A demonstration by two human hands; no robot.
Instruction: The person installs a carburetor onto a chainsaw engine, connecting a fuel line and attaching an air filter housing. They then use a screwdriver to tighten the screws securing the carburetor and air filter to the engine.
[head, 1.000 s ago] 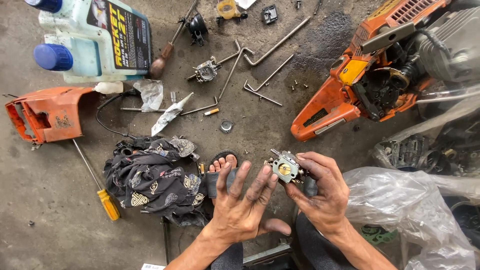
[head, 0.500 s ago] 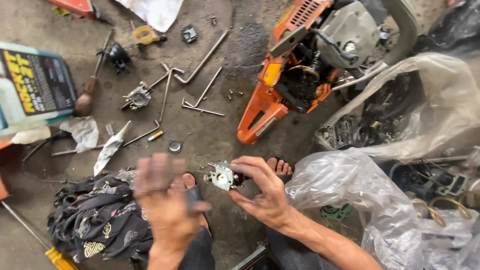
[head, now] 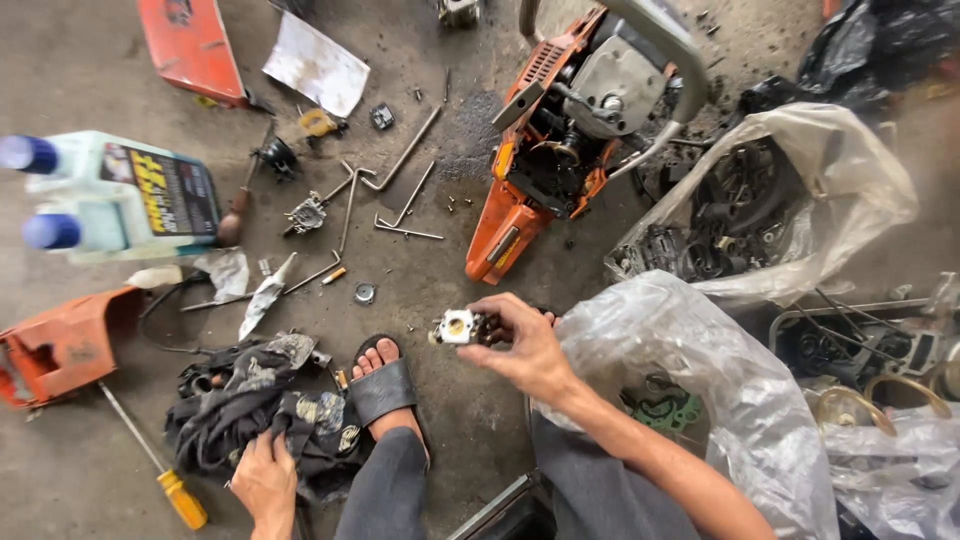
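two hex keys point(head: 400, 190), chainsaw point(head: 560, 150), oil bottles point(head: 110, 195)

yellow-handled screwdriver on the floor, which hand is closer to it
Left. The left hand rests on the dark rag beside the screwdriver; the right hand holds a small metal part far off.

L hand point(head: 265, 480) down — R hand point(head: 525, 345) pinching

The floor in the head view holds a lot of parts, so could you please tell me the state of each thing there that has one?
Right hand: shut on the small metal engine part, held up.
Left hand: resting on the dark rag, which is crumpled.
Chainsaw: cover off, insides showing.
Two bottles: lying down, blue caps on.
Yellow-handled screwdriver: lying flat.
Clear plastic bags: open.
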